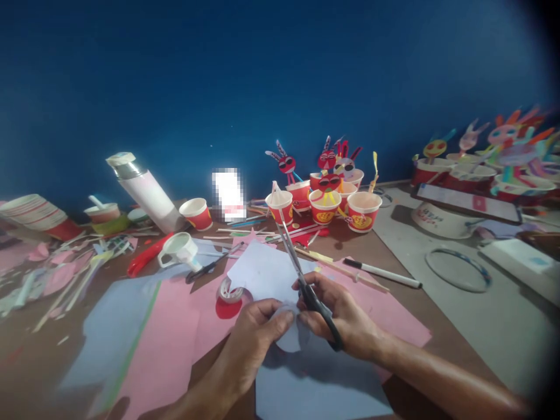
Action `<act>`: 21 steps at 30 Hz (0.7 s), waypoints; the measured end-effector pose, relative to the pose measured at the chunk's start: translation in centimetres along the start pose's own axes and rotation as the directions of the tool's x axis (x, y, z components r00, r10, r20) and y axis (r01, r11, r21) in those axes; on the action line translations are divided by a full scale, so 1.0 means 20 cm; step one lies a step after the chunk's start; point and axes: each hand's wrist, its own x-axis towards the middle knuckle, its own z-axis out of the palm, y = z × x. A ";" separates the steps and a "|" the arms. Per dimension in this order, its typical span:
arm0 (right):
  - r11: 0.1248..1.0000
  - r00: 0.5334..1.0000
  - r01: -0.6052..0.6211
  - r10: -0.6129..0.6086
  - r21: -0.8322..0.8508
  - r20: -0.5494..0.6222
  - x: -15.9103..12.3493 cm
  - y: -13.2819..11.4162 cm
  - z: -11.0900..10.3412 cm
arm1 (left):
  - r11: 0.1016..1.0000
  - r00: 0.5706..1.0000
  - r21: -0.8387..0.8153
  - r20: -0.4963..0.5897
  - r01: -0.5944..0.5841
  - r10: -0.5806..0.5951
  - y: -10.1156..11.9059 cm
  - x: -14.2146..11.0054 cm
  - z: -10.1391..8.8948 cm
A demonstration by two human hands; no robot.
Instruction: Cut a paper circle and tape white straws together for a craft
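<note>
In the head view my left hand (258, 326) pinches a small rounded piece of pale blue paper (289, 338) between thumb and fingers. My right hand (336, 309) is closed around black-handled scissors (301, 277), whose blades point up and away from me. The right fingertips are close to the paper piece; whether they touch it I cannot tell. Beneath both hands lies a blue paper sheet (324, 385). Just beyond them is a lighter sheet (262, 271), with a roll of tape (231, 290) at its left edge.
Red paper cups (324, 207) with paper figures stand at the back. A white thermos (149, 198), a mug (179, 251) and paper scraps (61, 271) are on the left. A marker (385, 273) and a phone (468, 201) resting on a bowl (441, 221) are on the right.
</note>
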 end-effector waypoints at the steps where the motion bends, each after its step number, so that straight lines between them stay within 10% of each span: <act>1: 1.000 1.000 -0.009 0.008 0.011 0.002 0.00 0.00 0.00 | 1.000 1.000 -0.019 0.001 0.001 -0.001 0.00 0.00 0.00; 21: 0.948 0.928 -0.098 0.197 -0.303 0.316 -0.03 -0.07 -0.02 | 0.949 0.935 0.224 -0.229 -0.220 0.270 0.17 -0.04 -0.10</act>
